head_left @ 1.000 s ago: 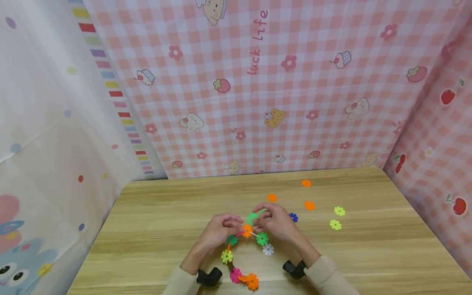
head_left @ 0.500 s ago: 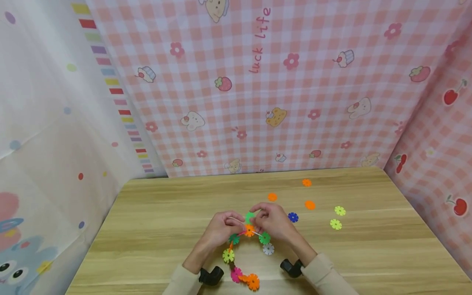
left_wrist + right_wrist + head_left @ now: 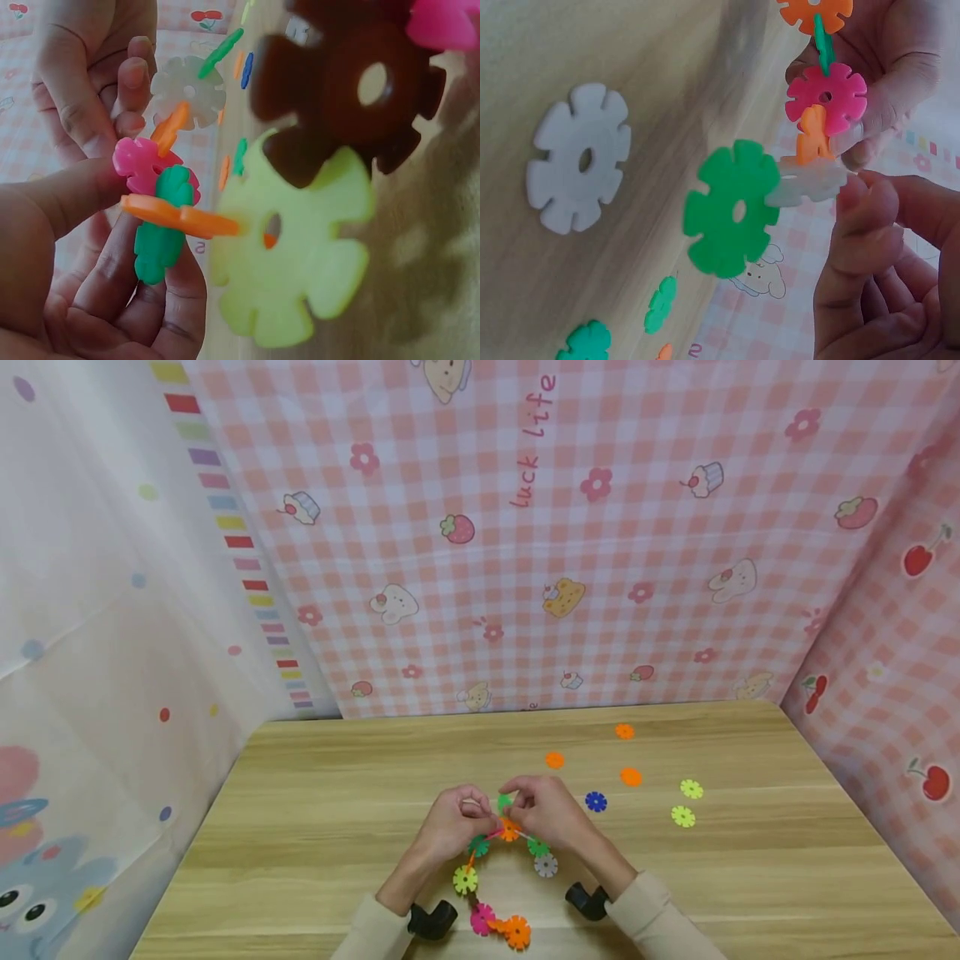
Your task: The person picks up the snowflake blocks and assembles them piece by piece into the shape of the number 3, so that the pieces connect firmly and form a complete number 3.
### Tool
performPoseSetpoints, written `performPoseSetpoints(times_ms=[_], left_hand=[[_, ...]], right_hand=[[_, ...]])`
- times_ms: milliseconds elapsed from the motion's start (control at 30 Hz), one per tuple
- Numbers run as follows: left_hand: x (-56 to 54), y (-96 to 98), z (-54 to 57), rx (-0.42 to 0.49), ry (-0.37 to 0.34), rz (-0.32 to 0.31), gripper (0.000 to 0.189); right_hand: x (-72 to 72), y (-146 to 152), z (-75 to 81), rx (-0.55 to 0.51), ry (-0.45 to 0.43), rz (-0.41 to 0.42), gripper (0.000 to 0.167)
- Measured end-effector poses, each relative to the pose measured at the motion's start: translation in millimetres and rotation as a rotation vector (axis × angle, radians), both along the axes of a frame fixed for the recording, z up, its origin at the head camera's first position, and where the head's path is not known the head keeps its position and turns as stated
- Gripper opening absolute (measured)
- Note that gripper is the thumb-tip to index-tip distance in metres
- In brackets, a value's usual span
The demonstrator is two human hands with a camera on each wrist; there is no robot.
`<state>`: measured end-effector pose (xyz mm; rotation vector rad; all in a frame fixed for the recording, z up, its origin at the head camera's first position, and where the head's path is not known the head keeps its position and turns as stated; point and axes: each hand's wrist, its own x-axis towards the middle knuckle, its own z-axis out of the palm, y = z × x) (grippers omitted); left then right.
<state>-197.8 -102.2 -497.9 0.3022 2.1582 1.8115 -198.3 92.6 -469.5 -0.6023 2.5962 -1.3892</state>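
A chain of notched plastic snowflake discs hangs between both hands. My left hand [image 3: 450, 820] pinches the pink disc [image 3: 142, 166] between thumb and fingers; a teal disc [image 3: 159, 251] and an orange disc [image 3: 180, 216] lead from it to the lime disc [image 3: 289, 255] and brown disc [image 3: 345, 90]. My right hand [image 3: 551, 810] pinches the translucent white disc [image 3: 808, 180]. An orange disc [image 3: 814, 135] joins that one to the pink, and a green disc [image 3: 731, 210] hangs at its other edge. The chain's lower end is an orange disc [image 3: 517, 932].
A grey-white disc [image 3: 546, 865] lies below the right hand. Light green [image 3: 504, 802] and blue [image 3: 596, 801] discs lie near that hand. Several loose orange [image 3: 631, 776] and lime [image 3: 683, 816] discs are spread toward the right rear of the wooden table [image 3: 315, 793].
My right hand has moved slightly left, toward the left hand, uncovering more of the blue disc. Both hands keep their pinch on the chain, and the view has shifted a little.
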Motion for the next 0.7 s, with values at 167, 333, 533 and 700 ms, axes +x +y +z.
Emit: performPoseSetpoints(times_ms=[167,333,533,700], left_hand=[[-0.3,0.7,0.9,-0.020,0.030,-0.005,0.007],[0.4,-0.3,0.8,-0.039,0.034,-0.009,0.009],[1.0,-1.4,1.1,-0.033,0.031,-0.011,0.008],[2.7,-0.3,1.6,0.008,0.013,-0.009,0.009]], right_hand=[[-2.6,2,0.3,-0.009,-0.068,0.073,0.030],[-6.0,9,-0.6,-0.018,-0.101,0.145,0.031],[-10.8,15,-5.3,-0.038,-0.092,0.175,0.026],[-11.4,16,-8.3,-0.107,-0.176,0.169,0.021]])
